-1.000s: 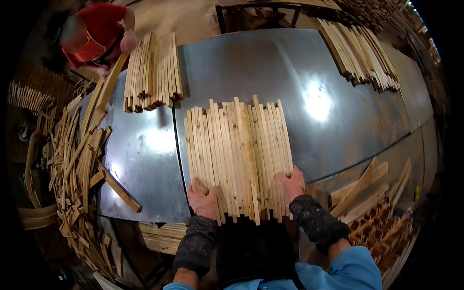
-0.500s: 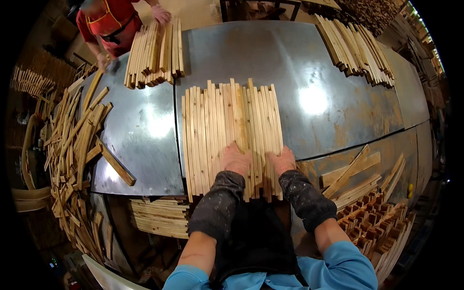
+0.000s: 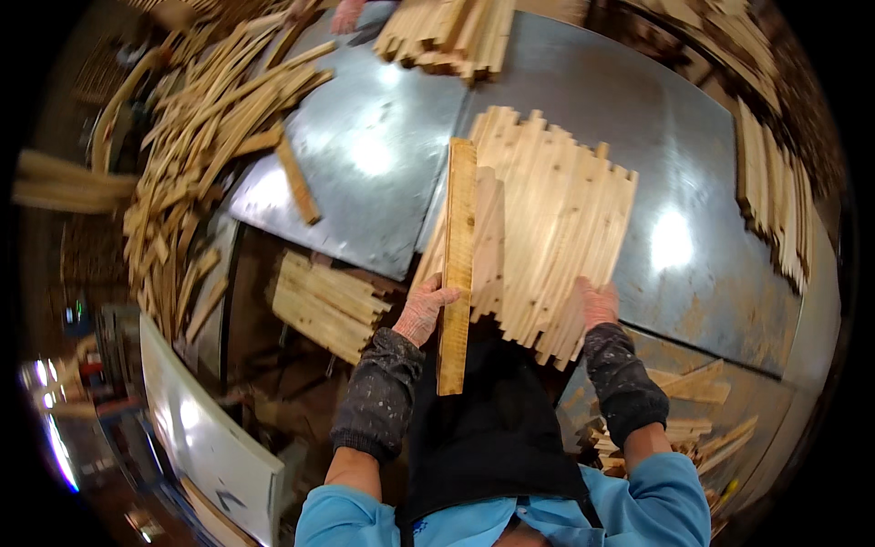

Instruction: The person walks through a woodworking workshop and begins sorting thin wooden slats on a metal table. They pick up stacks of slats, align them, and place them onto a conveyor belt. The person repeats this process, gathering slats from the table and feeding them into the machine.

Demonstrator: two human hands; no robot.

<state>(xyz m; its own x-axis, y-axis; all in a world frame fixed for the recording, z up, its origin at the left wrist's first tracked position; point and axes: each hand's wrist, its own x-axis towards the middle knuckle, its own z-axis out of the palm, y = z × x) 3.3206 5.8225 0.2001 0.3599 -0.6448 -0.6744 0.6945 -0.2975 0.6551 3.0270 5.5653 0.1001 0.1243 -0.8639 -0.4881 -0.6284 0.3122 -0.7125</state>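
Note:
A row of pale wooden strips [image 3: 556,210] lies side by side on the metal table in front of me, its ends uneven. My left hand [image 3: 422,312] is closed around one yellowish wooden strip [image 3: 461,228], raised over the left part of the row and tilted nearly upright in the view. Beneath it, a pinkish strip [image 3: 490,237] shows among the others. At the row's near right edge, my right hand [image 3: 597,304] grips the outer strips, its fingers partly hidden. Dark speckled sleeves cover both my forearms.
The metal table [image 3: 365,137] carries another stack of strips [image 3: 447,36] at the far side, beside a person's hand [image 3: 347,15]. Loose offcuts [image 3: 210,137] pile up at the left. More strips [image 3: 770,187] lie far right. A lower stack [image 3: 328,305] and a pale panel [image 3: 210,428] are near left.
My left hand has lifted one strip off the row and moved left. My right hand stays at the row's right edge. The whole view has turned toward the left.

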